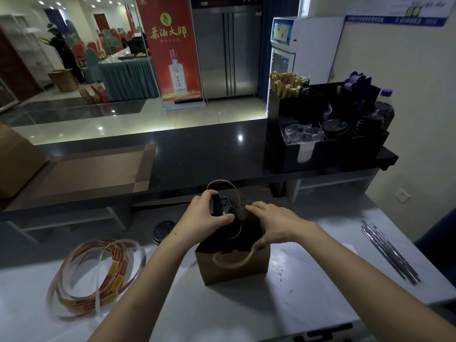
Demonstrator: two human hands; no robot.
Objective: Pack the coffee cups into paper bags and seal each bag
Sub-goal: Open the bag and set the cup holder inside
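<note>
While gripping the coffee cup (pixel 223 206) in the left hand (pixel 202 215) at the mouth of the paper bag (pixel 234 272), spreads that mouth with the flat-fingered right hand (pixel 274 223), yet to seal it and pack the second cup (pixel 162 230) beside.

Red banner (pixel 170 70) carries four large gold Chinese characters; the last two read 大師, the first two are stylised and can't be read for sure. There is a smaller line beneath them, too small to read. A round green emblem (pixel 164 19) sits above them, its glyph illegible. The printed bottle (pixel 176 79) on the banner has vertical label text, unreadable. Steel fridge (pixel 225 53) has a small mark at its top left, illegible. Wall poster (pixel 399 13) has blue strips of blurred text and green-yellow letters like "BO". The blue panels on the small cooler (pixel 283 43) are unreadable. Tape coil (pixel 98 275) has red-yellow print that is not legible.
</note>
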